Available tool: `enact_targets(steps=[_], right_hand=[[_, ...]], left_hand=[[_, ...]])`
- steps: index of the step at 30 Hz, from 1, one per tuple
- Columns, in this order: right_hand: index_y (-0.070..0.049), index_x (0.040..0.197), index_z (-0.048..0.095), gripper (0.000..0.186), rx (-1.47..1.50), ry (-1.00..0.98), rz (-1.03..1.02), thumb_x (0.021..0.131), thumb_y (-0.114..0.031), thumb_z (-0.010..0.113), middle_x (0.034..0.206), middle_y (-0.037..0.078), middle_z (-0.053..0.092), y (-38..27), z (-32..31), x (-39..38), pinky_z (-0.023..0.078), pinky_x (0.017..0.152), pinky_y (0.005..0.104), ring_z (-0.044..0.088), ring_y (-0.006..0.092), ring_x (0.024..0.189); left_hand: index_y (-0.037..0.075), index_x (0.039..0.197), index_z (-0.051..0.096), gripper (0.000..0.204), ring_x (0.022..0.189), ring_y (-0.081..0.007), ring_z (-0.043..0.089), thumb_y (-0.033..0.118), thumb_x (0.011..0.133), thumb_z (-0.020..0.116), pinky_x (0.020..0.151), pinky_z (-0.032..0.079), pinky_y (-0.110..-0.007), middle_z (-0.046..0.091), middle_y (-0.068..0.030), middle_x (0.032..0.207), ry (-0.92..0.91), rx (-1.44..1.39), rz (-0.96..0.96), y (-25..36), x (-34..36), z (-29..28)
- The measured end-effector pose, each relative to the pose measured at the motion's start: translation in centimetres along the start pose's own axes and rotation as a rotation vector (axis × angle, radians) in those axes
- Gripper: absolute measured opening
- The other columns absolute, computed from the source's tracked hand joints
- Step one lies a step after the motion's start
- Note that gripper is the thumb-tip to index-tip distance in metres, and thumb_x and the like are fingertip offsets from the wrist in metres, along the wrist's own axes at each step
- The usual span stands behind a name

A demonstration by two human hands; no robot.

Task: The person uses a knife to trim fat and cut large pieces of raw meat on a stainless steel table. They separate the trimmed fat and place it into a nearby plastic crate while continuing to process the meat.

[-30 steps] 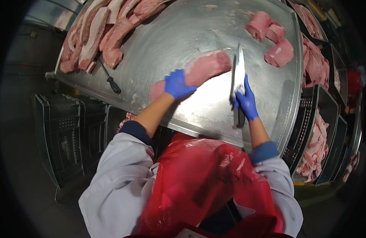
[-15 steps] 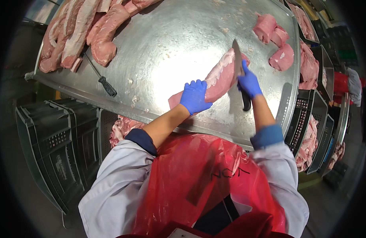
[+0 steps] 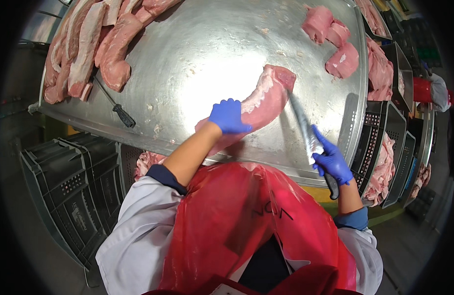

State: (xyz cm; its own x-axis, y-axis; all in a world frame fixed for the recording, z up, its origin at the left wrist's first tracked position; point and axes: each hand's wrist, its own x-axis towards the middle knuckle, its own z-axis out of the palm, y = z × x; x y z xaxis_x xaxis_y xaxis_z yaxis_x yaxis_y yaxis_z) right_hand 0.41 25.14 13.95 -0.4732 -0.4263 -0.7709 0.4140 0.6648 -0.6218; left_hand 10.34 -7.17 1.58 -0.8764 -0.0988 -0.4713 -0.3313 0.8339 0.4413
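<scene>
A long pink piece of pork loin [image 3: 270, 104] with a strip of white fat lies slantwise near the front edge of the metal table [image 3: 187, 34]. My left hand [image 3: 229, 117], in a blue glove, is closed over its nearer part and presses it down. In my blue-gloved right hand [image 3: 333, 158] is a long knife [image 3: 302, 120] with a black handle. Its blade points away, and the tip is close to the loin's far right end, where a cut face shows. Whether tip and meat touch, I cannot tell.
Several whole loins [image 3: 87, 54] are piled at the far left, beside a sharpening steel [image 3: 122, 114]. Cut pork pieces [image 3: 343, 62] lie at the far right. Dark crates [image 3: 64, 172] stand left of the table; crates of meat [image 3: 381, 169] line its right. Another person [image 3: 437, 93] is farther right.
My right hand has drawn the knife back toward me and to the right, off the loin. The loin's far end has shifted slightly left. My left hand still presses on it.
</scene>
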Motion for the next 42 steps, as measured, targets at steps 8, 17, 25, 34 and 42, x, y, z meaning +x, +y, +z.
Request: enact_targets(steps=[8,17,25,34,42], right_hand=[[-0.028,0.161,0.021,0.082,0.254,0.310,-0.397,0.093,-0.001,0.056,0.085,0.003,0.064,0.5,-2.2,11.6,0.048,0.047,0.0234,0.057,0.0076,0.058],[-0.027,0.160,0.024,0.079,-0.136,0.202,-0.434,0.090,-0.005,0.052,0.075,0.012,0.066,-4.8,2.4,21.8,0.055,0.054,0.0332,0.062,0.0179,0.053],[-0.031,0.160,0.026,0.079,-0.216,-0.188,-0.318,0.089,-0.007,0.052,0.074,0.010,0.066,-2.1,-0.8,17.6,0.056,0.054,0.0321,0.063,0.0149,0.056],[-0.030,0.159,0.027,0.077,-0.205,-0.314,-0.350,0.092,-0.005,0.054,0.078,0.008,0.067,-1.4,-2.0,18.0,0.055,0.055,0.0284,0.063,0.0138,0.057],[-0.036,0.158,0.029,0.075,-0.397,-0.225,-0.452,0.092,-0.012,0.055,0.076,0.007,0.067,-3.5,-3.0,19.8,0.056,0.065,0.0328,0.064,0.0143,0.061]], left_hand=[[0.001,0.103,0.071,0.043,0.098,-0.0399,0.067,0.039,0.083,0.069,0.086,0.053,-0.045,0.070,-0.0246,0.103,0.350,-0.314,-0.178,5.3,17.0,-1.7],[0.000,0.070,0.069,0.017,0.057,-0.0168,0.061,0.011,0.082,0.065,0.055,0.049,-0.034,0.066,-0.0092,0.062,0.346,-0.651,-0.080,1.6,18.2,0.4],[-0.001,0.076,0.069,0.016,0.059,-0.0166,0.062,0.012,0.085,0.065,0.058,0.050,-0.033,0.067,-0.0108,0.067,0.458,-0.466,-0.040,1.1,17.2,0.3],[0.001,0.079,0.069,0.013,0.067,-0.0152,0.061,0.013,0.080,0.067,0.064,0.050,-0.032,0.067,-0.0085,0.074,0.338,-0.701,-0.057,1.4,17.3,-3.3],[0.001,0.082,0.071,0.012,0.069,-0.0135,0.060,0.013,0.082,0.068,0.066,0.050,-0.030,0.067,-0.0060,0.075,0.264,-0.788,-0.002,2.9,18.2,-5.2]])
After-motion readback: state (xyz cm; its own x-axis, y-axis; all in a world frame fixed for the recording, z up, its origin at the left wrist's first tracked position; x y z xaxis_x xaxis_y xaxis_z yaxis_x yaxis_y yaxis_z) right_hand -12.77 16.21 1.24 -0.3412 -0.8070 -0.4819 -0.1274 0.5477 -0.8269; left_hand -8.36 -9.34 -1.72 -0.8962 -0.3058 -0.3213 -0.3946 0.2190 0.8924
